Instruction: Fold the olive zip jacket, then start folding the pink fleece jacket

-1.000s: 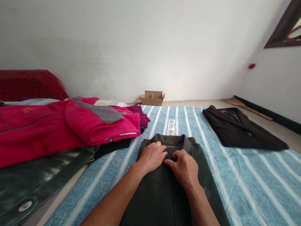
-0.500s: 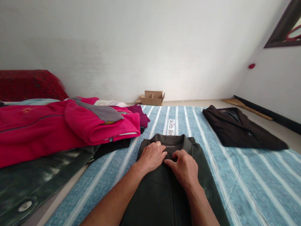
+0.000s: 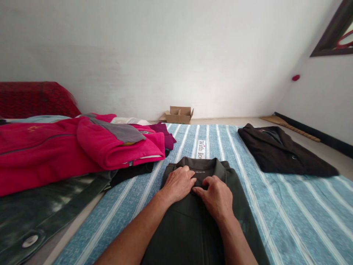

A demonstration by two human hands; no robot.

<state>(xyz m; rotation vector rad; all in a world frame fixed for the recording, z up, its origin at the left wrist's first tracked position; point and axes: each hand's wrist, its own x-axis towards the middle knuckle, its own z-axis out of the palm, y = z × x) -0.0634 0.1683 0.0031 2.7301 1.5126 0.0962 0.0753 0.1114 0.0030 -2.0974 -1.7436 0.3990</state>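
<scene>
Both hands rest palm-down, side by side, on the chest of a dark olive jacket (image 3: 193, 221), just below its collar; neither is closed around anything. The left hand (image 3: 178, 183) lies with its fingers spread flat and slightly curled, the fingertips reaching the inner collar band, while the right hand (image 3: 217, 197) presses beside it with its fingers bent, the tips of both hands almost meeting at the jacket's centre line. The jacket lies flat, front up, collar pointing away from the person, in the middle of a blue striped mat (image 3: 289, 213) that covers the floor. To the left, partly off the mat, a big pink fleece jacket (image 3: 68, 147) with a grey panel is heaped over other clothes, and nearer the camera on that side a shiny dark green garment (image 3: 41, 217) with a large button lies spread out. To the right, well apart from the hands, a dark brown coat (image 3: 281, 151) lies folded on the mat. Beyond the olive jacket's collar a white label (image 3: 201, 149) with printed letters sits on the mat. A small open cardboard box (image 3: 179, 115) stands against the far wall.
</scene>
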